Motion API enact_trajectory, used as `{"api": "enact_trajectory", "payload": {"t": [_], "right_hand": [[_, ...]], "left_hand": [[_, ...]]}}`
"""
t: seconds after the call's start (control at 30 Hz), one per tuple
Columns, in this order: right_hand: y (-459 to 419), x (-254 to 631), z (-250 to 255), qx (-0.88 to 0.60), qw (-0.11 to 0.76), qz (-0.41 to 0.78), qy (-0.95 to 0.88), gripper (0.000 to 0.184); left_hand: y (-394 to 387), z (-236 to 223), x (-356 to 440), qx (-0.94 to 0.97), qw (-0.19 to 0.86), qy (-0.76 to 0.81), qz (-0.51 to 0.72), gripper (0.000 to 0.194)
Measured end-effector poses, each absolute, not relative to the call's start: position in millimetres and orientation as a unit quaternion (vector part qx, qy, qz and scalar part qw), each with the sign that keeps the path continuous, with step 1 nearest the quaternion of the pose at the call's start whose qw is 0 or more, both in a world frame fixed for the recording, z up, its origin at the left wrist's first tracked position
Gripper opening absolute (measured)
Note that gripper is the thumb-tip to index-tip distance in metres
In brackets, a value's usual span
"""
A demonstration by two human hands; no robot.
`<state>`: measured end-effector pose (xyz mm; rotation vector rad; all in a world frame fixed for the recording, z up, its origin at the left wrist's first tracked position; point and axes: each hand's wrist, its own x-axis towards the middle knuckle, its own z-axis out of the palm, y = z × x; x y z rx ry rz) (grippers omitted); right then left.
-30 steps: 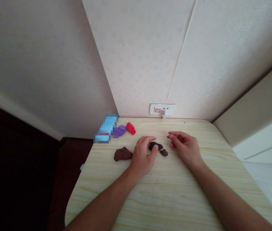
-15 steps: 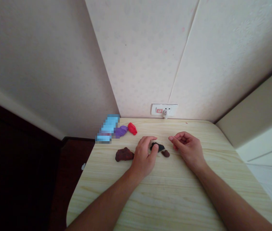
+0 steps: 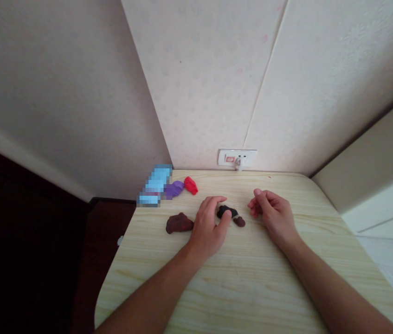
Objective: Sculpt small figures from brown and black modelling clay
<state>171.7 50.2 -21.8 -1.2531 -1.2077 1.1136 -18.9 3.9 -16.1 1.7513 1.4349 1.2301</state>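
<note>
Head view: my left hand point(image 3: 208, 227) is cupped around the black lump point(image 3: 223, 211), thumb overlapping its near edge, fingers arched past its far side; can't tell whether thumb and fingers actually press on it. The black lump sits on the table point(image 3: 238, 287), mid-board, with the small brown lump point(image 3: 240, 221) right at its right end, touching or nearly so. My right hand point(image 3: 276, 218) is off to the right, fingers loosely curled, thumb raised; nothing visible in it, but the palm side is hidden, so can't rule out a scrap. Risks: if my left thumb pushes sideways, black could smear into small brown and mix colors. If my left wrist slides out, its outer edge could drag the big brown lump point(image 3: 178, 223), which is right beside it. Purple lump point(image 3: 174, 189) and red lump point(image 3: 191, 185) sit close together at the back; soft stuff would stick if nudged together. Versus half a second ago: right thumb has lifted and pulled back from its leftward reach, left thumb has shifted slightly right, lumps basically unmoved.
</note>
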Motion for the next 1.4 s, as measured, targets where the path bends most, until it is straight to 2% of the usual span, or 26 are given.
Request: {"api": "enact_trajectory", "payload": {"t": [0.17, 0.4, 0.7, 0.97, 1.2, 1.4], "right_hand": [[49.2, 172.2, -20.6, -0.52, 0.511, 0.463, -0.504, 0.047], [48.5, 172.7, -19.2, -0.52, 0.507, 0.465, -0.505, 0.047], [49.8, 169.7, -18.3, -0.515, 0.531, 0.459, -0.492, 0.042], [41.8, 170.6, -15.4, -0.53, 0.48, 0.424, -0.555, 0.042], [29.2, 173.9, -2.7, -0.527, 0.433, 0.407, -0.608, 0.039], [28.5, 170.6, -6.9, -0.548, 0.434, 0.359, -0.618, 0.047]], "left_hand": [[-1.4, -12.6, -18.7, 0.702, 0.254, 0.482, 0.459, 0.043], [0.5, -13.9, -17.7, 0.693, 0.266, 0.508, 0.437, 0.037], [0.5, -18.4, -17.3, 0.673, 0.251, 0.522, 0.461, 0.039], [1.9, -16.6, -15.1, 0.693, 0.231, 0.515, 0.449, 0.034], [2.0, -19.5, -15.0, 0.69, 0.235, 0.524, 0.442, 0.037], [2.0, -20.6, -15.9, 0.688, 0.237, 0.522, 0.445, 0.037]]}}
